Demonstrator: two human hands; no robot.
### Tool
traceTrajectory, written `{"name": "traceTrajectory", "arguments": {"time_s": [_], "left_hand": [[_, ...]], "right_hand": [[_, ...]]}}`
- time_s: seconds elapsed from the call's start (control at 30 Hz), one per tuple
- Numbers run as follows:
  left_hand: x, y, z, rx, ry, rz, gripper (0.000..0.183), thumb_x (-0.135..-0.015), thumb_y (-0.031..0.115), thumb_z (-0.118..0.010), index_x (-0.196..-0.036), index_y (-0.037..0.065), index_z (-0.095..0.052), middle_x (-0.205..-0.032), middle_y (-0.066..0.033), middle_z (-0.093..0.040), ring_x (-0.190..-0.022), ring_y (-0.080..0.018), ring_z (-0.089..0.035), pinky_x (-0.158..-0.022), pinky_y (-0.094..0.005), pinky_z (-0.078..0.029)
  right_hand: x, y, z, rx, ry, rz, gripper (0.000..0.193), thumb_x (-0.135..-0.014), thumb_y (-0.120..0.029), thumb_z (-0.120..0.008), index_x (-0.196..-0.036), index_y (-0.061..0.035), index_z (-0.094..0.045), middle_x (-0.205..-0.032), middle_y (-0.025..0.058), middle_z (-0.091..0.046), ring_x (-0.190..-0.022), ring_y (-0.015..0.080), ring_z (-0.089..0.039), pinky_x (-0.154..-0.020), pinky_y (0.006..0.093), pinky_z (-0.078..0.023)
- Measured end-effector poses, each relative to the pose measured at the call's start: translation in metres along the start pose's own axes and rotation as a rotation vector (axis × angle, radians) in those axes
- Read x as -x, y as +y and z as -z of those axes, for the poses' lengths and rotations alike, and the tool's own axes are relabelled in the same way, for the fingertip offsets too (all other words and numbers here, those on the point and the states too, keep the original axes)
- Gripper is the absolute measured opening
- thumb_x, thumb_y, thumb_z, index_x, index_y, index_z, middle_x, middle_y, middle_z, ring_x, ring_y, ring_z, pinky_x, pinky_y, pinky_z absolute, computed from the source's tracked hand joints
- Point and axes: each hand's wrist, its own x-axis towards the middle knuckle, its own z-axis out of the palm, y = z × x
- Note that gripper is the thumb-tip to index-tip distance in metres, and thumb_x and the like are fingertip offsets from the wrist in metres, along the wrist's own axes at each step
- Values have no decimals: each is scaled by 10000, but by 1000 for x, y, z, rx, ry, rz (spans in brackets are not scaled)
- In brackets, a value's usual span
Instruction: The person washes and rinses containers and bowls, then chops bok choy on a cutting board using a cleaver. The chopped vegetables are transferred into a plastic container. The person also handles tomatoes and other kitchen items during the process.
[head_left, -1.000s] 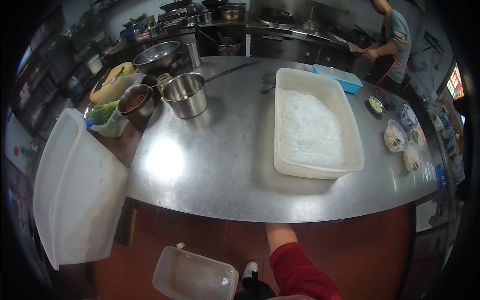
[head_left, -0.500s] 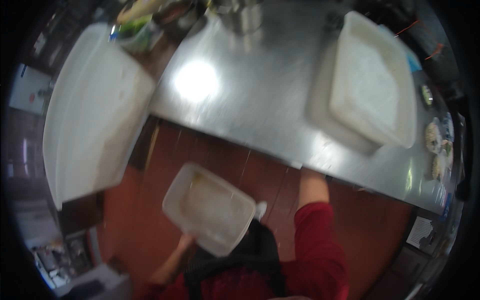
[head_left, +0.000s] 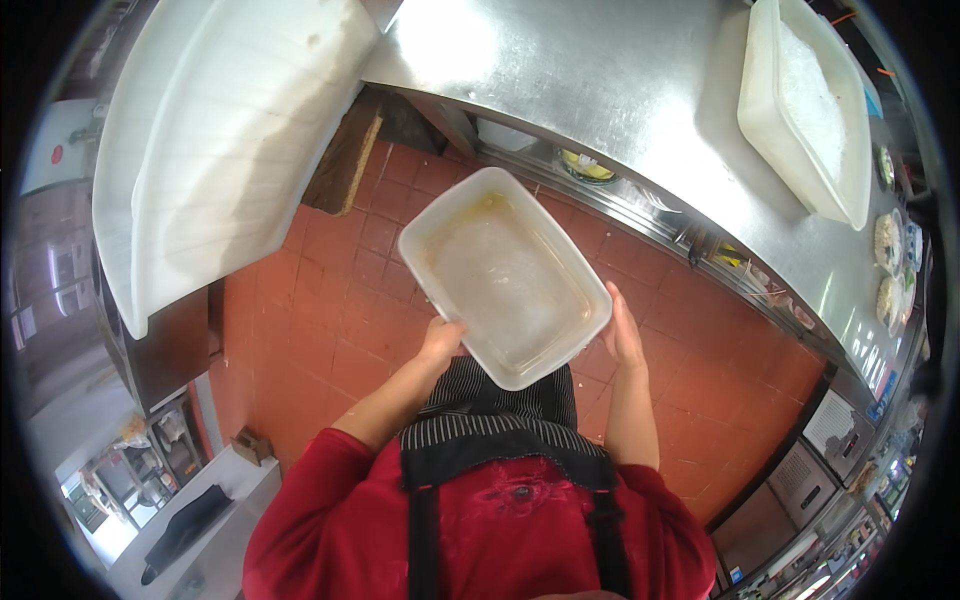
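Note:
In front of my waist I hold a white rectangular plastic tub (head_left: pixel 510 280), tilted so its inside faces up toward me. Yellowish-brown residue streaks its bottom and corners, and a little liquid seems to lie in it. My left hand (head_left: pixel 441 340) grips the near left rim, thumb over the edge. On the right side, my right hand (head_left: pixel 622 325) presses against the outer wall with its fingers stretched along it; part of that hand is behind the rim.
A steel worktable (head_left: pixel 600 90) spans the top, with a shelf beneath. On it at the right stands a white bin (head_left: pixel 790 130) holding white contents. A large white sloping plastic board or bin (head_left: pixel 230 150) fills the upper left. Red tiles (head_left: pixel 320 330) cover the floor.
My right hand has come away from the worktable's edge and now holds the tub's right side. The tub has risen toward the middle and turned. The view has shifted and sharpened.

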Motion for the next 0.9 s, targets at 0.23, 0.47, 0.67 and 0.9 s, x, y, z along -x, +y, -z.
{"name": "traceTrajectory", "arguments": {"time_s": [0.23, 0.47, 0.67, 0.9], "left_hand": [[5, 11, 10, -245, -106, -192, 311, -824, 90, -489, -1082, -60, -577, -941, -163, -637, -796, -267, -631, -654, -370, -529], [22, 21, 41, -236, -140, -194, 296, -823, 71, -473, -1062, -55, -591, -895, -165, -644, -744, -247, -627, -593, -350, -501], [36, -44, 97, 17, 96, -166, 281, -812, 35, -464, -1040, -79, -581, -863, -163, -634, -688, -237, -603, -548, -342, -481], [35, -146, 210, 498, 423, -186, 269, -798, 62, -505, -1008, -77, -601, -885, -164, -645, -720, -242, -637, -552, -342, -508]], "right_hand": [[61, 21, -18, 373, 201, -20, 578, -912, -265, -514, -1393, -32, -291, -1316, 138, -444, -1186, 239, -452, -964, 350, -383], [83, 16, -56, 679, 267, 266, 512, -899, -214, -506, -1349, -25, -349, -1306, 181, -451, -1195, 285, -449, -990, 372, -361], [76, 16, -98, 1213, 152, 566, 510, -894, -253, -493, -1322, -5, -365, -1333, 262, -389, -1252, 397, -365, -1038, 440, -306], [61, 59, -170, 1395, -237, 263, 469, -875, -265, -550, -1239, 18, -463, -1192, 251, -541, -1113, 370, -529, -939, 400, -422]]}}
